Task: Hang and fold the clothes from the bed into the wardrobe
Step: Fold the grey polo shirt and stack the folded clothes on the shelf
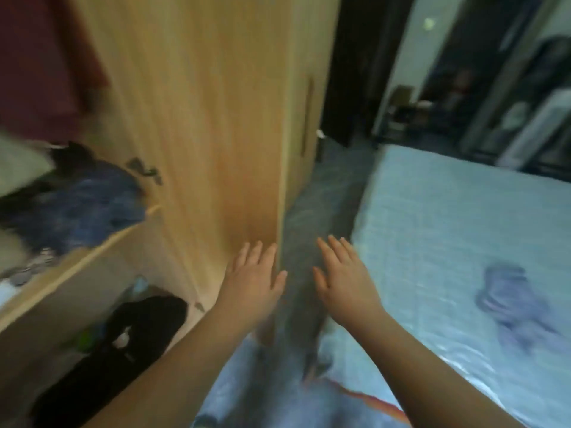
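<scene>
Lavender-blue garment (506, 301) lies crumpled on the bed (432, 211), well to the right of both hands (long axis unreadable in blur), so the right hand (346, 288) is nearer than the left hand (256, 285) beside the wardrobe door (216, 134), both flat-fingered and empty

No readable text, label or number anywhere; frame perhaps too blurred.

Light wooden wardrobe (216, 134), pale blue bed (463, 227), maroon garment (40, 63)
</scene>
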{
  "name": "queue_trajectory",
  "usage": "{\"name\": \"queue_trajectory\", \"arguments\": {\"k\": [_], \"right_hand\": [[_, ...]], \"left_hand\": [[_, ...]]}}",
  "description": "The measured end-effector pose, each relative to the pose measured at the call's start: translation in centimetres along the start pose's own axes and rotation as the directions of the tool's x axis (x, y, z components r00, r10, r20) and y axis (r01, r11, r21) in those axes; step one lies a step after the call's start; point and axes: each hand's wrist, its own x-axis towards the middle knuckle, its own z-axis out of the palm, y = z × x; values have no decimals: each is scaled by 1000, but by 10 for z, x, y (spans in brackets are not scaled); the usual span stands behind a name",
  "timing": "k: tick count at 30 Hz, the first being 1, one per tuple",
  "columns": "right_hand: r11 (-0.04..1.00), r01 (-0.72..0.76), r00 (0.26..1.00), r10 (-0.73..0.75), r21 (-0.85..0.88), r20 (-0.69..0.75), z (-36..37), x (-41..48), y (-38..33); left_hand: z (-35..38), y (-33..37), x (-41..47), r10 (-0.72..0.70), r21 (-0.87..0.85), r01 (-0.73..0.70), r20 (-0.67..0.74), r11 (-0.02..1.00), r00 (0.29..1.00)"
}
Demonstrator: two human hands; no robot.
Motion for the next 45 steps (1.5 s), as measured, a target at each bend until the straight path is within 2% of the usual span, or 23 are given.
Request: {"name": "queue_trajectory", "arguments": {"k": [3,7,10,14,21,28,35,39,45], "right_hand": [[968,-241,970,240,-72,-23,-39,-87,91],[865,-481,876,479,-141,-48,-83,-192,174],[776,-612,790,607,-151,-80,-107,-251,214],[688,-714,700,706,-129,-107,-126,-292,254],[642,-763,646,761,-80,-54,-122,-285,330],[618,-781,619,785,-85,18,-115,-224,446],[554,-830,550,832,-59,74,-101,-174,551],[505,-863,497,859,-35,125,-91,-170,601],[458,-888,453,864,30,221,-68,-175,707]], "left_hand": [[39,111,-8,195,-15,-195,73,981,978],[83,237,-37,415,-48,-413,154,909,897],[106,308,-56,544,-84,-539,213,838,812],[127,371,-58,629,-115,-623,263,773,732],[173,434,-10,659,-128,-657,313,743,684],[243,494,97,626,-173,-613,383,771,679],[312,560,190,607,-157,-614,460,773,648],[348,591,217,567,-166,-582,542,796,620],[411,642,248,500,-163,-518,606,840,619]]}}
